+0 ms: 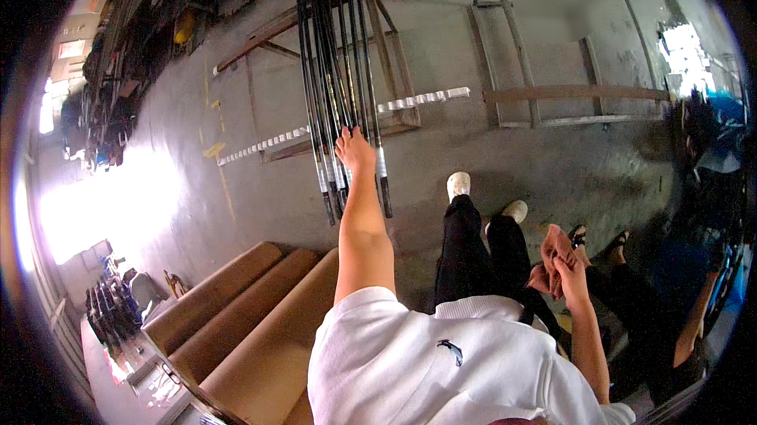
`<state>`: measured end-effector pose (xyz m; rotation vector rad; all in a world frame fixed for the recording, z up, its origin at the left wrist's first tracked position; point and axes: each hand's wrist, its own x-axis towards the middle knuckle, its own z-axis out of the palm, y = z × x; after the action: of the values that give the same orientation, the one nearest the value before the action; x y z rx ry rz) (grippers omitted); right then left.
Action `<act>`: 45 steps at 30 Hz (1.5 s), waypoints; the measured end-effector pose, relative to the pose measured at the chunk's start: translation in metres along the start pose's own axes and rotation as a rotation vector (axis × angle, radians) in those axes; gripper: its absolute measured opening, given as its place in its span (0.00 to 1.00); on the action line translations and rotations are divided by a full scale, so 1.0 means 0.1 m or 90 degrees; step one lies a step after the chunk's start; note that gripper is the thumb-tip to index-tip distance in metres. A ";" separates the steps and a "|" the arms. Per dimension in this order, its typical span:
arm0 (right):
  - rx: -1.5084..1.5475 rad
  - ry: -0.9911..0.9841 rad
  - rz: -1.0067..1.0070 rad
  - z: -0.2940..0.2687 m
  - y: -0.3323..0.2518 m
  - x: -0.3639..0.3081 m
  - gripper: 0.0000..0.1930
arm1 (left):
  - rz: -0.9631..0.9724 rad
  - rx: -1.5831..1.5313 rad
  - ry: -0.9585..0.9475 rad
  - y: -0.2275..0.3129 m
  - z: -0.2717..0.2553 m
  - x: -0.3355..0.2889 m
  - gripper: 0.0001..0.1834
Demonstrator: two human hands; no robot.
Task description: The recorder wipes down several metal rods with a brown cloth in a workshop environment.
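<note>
A bundle of long, slim black rods (322, 70) with pale bands near their near ends runs away from me across a low rack. My left hand (356, 149) reaches out to the near part of the bundle, its fingers curled over a rod among them; how many rods it grips is hidden. In my right hand (571, 274), held low at my right side, a crumpled reddish-brown cloth (554, 255) is bunched between closed fingers.
White notched strips (426, 100) top the rack's rails. Another frame (583, 94) stands on the grey floor at the right. Large brown rolls (260, 322) lie at near left. Another person's sandalled feet (619, 245) and arm (694, 318) show at the right, close to my right hand.
</note>
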<state>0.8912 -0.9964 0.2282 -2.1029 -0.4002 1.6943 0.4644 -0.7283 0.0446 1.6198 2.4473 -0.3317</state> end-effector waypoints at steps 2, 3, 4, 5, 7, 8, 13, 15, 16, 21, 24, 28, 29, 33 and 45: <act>0.087 0.078 -0.129 0.06 0.27 0.13 0.16 | -0.014 -0.040 -0.005 0.03 -0.02 -0.01 0.31; 0.116 0.002 -0.095 0.04 0.28 0.10 0.16 | -0.026 -0.044 0.004 0.03 -0.06 -0.07 0.30; 0.153 -0.062 -0.062 0.08 0.04 -0.02 0.16 | -0.023 -0.050 0.010 0.10 -0.09 -0.14 0.30; 0.184 -0.122 -0.039 0.08 -0.18 -0.15 0.16 | -0.004 -0.081 0.118 -0.04 0.23 -0.13 0.28; 0.126 -0.144 -0.042 0.03 -0.19 -0.17 0.19 | 0.073 -0.221 0.139 0.12 0.23 -0.27 0.24; 0.218 -0.163 -0.070 -0.02 0.01 -0.11 0.21 | 0.087 -0.266 0.127 0.25 0.22 -0.44 0.23; 0.298 -0.162 -0.135 -0.25 0.32 -0.06 0.26 | 0.319 -0.298 0.011 1.16 0.19 -1.46 0.17; 0.284 -0.145 -0.161 -0.42 0.39 -0.08 0.25 | 0.453 -0.466 -0.100 1.66 0.27 -1.85 0.17; 0.314 -0.117 -0.184 -0.42 0.58 0.05 0.25 | 0.458 -0.467 -0.205 2.02 -0.02 -2.22 0.18; 0.460 -0.101 -0.223 -0.83 0.82 -0.05 0.27 | 0.496 -0.759 -0.877 3.44 -0.61 -3.71 0.40; 0.528 -0.100 -0.204 -1.16 0.66 -0.52 0.30 | 0.453 -0.823 -0.992 4.23 -0.83 -4.48 0.39; 0.576 -0.096 -0.307 -1.51 0.68 -1.03 0.33 | 0.310 -1.067 -1.018 4.79 -0.86 -5.08 0.15; 0.583 -0.092 -0.344 -1.58 0.72 -1.10 0.34 | 0.279 -1.138 -0.975 4.85 -0.90 -5.17 0.10; 0.700 -0.043 -0.329 -1.90 0.85 -1.46 0.36 | 0.333 -1.192 -0.837 4.91 -1.22 -4.99 0.10; 0.137 0.097 -0.573 -2.53 -0.61 -0.92 0.21 | 0.731 -0.780 -0.314 3.72 -2.69 -4.16 0.13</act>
<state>1.1198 -1.0201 0.3817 -1.5092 -0.8985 0.9840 0.9594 -0.8757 0.3872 1.6092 0.6834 0.7002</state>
